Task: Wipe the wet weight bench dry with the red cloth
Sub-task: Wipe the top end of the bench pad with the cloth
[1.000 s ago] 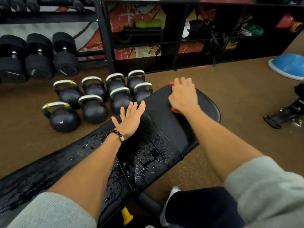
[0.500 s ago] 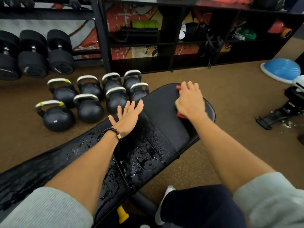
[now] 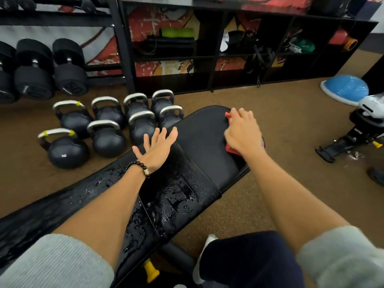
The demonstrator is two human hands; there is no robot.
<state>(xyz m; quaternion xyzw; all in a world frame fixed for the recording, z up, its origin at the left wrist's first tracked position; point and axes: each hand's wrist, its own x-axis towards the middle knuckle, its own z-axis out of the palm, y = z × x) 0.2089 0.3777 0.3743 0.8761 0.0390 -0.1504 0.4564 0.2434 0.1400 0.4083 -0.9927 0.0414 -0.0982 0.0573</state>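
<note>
A black padded weight bench (image 3: 199,142) runs from the lower left to the upper middle of the view. Water drops cover its nearer part around the seam; the far seat pad looks dull and dry. My right hand (image 3: 242,132) presses flat on the red cloth (image 3: 229,149) at the seat pad's right side; only red corners show in front of the fingers and under the wrist. My left hand (image 3: 156,147) rests flat with spread fingers on the bench's left edge, beside the seam.
Several black kettlebells (image 3: 108,138) stand on the brown floor left of the bench. Dumbbells (image 3: 68,73) sit on a rack behind them. A black shelf unit (image 3: 207,65) lines the back. A blue balance dome (image 3: 345,89) and another machine's base (image 3: 351,140) are at right.
My right hand has slid the red cloth a little to the right along the far seat pad. My left hand stays flat in the same spot on the bench.
</note>
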